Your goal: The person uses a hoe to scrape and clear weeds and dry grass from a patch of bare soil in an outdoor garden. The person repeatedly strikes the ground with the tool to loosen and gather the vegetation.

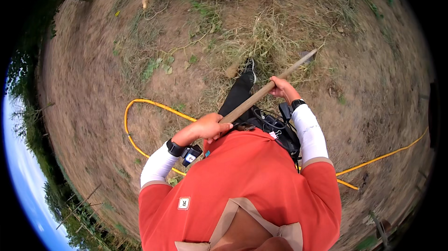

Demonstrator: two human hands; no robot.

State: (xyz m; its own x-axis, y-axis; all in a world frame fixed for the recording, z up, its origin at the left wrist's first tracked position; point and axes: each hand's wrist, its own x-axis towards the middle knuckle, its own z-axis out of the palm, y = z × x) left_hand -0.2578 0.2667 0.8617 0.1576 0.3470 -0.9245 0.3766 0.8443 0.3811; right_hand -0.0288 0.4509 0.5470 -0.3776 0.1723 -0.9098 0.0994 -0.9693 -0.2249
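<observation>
A long wooden tool handle point(255, 98) slants across the front of my body, from my waist up to the right. My left hand point(211, 126) is closed around its near end, close to the hem of my red shirt. Farther along the shaft, my right hand point(282, 89) grips it from the right side. A grey, flat piece point(307, 56), perhaps a hoe blade, shows by the far end, partly hidden behind the wood. Loose dry grass point(262, 39) lies around that end and by my shoe point(250, 67).
A yellow hose point(150, 101) loops on the soil at the left, passes behind me and runs off right. Green vine leaves point(157, 65) trail over the dirt. A pale gourd-like object point(145, 3) lies farther ahead. Black gear with cables point(280, 128) hangs at my right hip.
</observation>
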